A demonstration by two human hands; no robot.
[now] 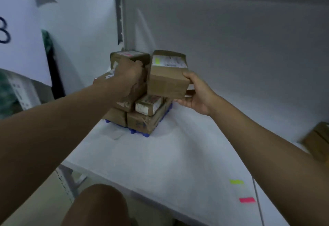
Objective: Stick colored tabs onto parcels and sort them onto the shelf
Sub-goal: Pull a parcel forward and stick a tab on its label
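Note:
A stack of brown cardboard parcels [142,119] stands at the back left of a white shelf [151,158]. My right hand [195,94] grips a brown parcel [167,78] with a yellow tab on its top label, held at the stack's upper right. My left hand [129,78] grips another brown parcel [129,56] with a pink tab on top, at the stack's upper left. On the shelf's front right lie a yellow tab [236,181] and a pink tab [247,199].
A white sheet with a blue number [19,35] hangs at the left. A metal shelf post [121,15] rises behind the stack. Another cardboard box [318,142] sits at the right edge. A blue tray [140,133] shows under the stack.

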